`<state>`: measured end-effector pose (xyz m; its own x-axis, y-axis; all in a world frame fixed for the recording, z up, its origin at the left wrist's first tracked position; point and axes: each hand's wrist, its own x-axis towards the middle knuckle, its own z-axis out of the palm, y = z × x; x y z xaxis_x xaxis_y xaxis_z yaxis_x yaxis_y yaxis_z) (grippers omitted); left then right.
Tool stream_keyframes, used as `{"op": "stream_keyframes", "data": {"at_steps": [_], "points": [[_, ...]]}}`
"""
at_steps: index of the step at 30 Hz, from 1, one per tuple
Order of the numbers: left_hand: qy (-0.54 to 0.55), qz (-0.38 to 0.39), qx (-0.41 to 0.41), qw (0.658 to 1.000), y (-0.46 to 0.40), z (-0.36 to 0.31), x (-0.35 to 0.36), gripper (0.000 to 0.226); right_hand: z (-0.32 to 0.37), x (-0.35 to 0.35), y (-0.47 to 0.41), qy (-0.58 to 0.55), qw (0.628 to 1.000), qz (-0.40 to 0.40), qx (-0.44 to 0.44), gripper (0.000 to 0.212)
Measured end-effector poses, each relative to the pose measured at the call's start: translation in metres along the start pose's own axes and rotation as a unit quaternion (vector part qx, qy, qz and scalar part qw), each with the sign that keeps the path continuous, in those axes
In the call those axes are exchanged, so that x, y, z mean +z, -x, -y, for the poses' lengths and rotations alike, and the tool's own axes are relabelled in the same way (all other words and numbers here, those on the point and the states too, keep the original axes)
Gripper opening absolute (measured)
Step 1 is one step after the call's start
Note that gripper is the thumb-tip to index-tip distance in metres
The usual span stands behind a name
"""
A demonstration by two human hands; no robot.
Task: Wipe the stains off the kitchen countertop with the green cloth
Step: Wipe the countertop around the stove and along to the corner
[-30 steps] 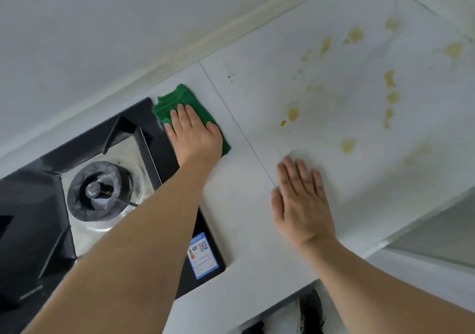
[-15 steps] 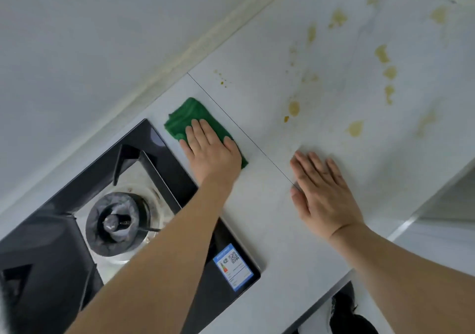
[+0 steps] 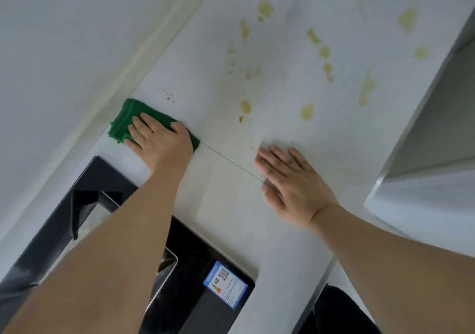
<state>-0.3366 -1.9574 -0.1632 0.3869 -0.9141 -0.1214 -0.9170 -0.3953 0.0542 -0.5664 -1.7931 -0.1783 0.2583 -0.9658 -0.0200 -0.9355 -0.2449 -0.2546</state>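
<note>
The green cloth [image 3: 126, 121] is pressed flat on the white countertop [image 3: 226, 205] under the left hand [image 3: 160, 145]; fingers are extended and laid side by side on the cloth, nothing curled round it. Cloth is seen sticking out past the left fingertips and beside the thumb, close to the wall [image 3: 64, 38]. The right hand [image 3: 293, 182] is laid palm-down on the bare countertop, fingers straight and slightly spread, nothing held. A thin seam line [image 3: 231, 163] is seen running from the cloth to the right index finger. Yellow-brown stains [image 3: 307, 111] are scattered beyond the right fingertips, well apart from the cloth; small specks [image 3: 168, 97] are seen just beyond the cloth's far edge. A black hob [image 3: 84, 205] with a blue label [image 3: 226, 283] is partly covered by the left forearm, behind the left wrist.
</note>
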Motion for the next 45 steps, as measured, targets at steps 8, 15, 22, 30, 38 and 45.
{"op": "stream_keyframes", "data": {"at_steps": [8,15,22,30,38,45], "points": [[-0.023,-0.009,0.013,1.000,-0.028,-0.006,-0.008,0.073,-0.001,-0.002,0.000,-0.007,1.000,-0.015,-0.007,0.057],[-0.061,0.020,0.123,0.990,0.114,0.017,0.010,0.076,-0.001,-0.003,0.001,-0.007,1.000,-0.015,-0.004,0.058],[-0.055,0.033,0.134,0.989,0.065,0.010,0.005,0.079,0.000,0.001,0.001,-0.023,0.999,-0.038,-0.001,0.054],[-0.044,-0.005,0.130,0.990,-0.045,-0.030,-0.006,0.077,-0.003,0.005,-0.001,-0.033,0.999,-0.043,-0.009,0.054],[-0.058,0.042,0.135,0.988,0.028,-0.030,-0.007,0.075,-0.003,0.001,0.000,-0.023,1.000,-0.021,-0.002,0.055],[-0.170,0.046,0.183,0.967,0.052,-0.029,-0.005,0.080,-0.003,0.002,0.001,-0.027,1.000,-0.001,0.007,0.055]]}}
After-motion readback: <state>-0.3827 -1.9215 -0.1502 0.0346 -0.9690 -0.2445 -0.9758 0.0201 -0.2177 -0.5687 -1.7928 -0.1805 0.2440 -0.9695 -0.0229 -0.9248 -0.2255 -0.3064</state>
